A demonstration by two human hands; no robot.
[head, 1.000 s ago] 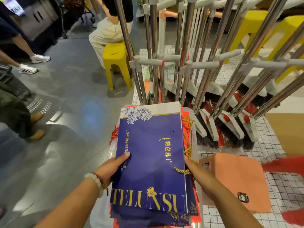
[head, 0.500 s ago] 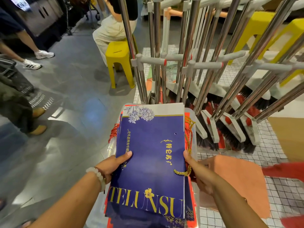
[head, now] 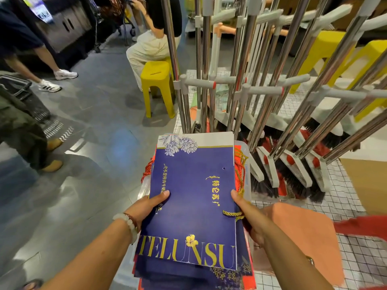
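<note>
The top paper bag [head: 188, 206] lies flat and folded, a smooth rectangle of dark blue card with a pale band of line-drawn flowers at its far end, gold characters down its face and large gold letters across its near end. It crowns a stack of bags [head: 188, 275], more blue and red sheets fanning out slightly underneath, held in front of the person at the left edge of the desk [head: 366, 258]. The left grip [head: 146, 208] clasps the stack's left edge, thumb pressed flat on the blue card and fingers hidden below; a bracelet [head: 127, 222] of pale round beads circles that wrist. The right grip [head: 249, 214] clasps the right edge the same way, thumb on top, with a twisted gold cord [head: 232, 214] looping out just beside it. A red braided cord [head: 147, 170] spills from the stack's left side. A translucent plastic rim [head: 248, 170] shows along the right of the stack. The desk is covered in a white sheet ruled with a fine dark grid, and on it, near the right wrist, lies a soft orange sheet [head: 303, 237]. Beyond stand brooms [head: 293, 170] with dark bristles, white plastic heads and shiny steel poles [head: 243, 70] leaning together. A glossy yellow plastic stool [head: 157, 80] stands on the grey polished floor [head: 83, 185] to the left.
</note>
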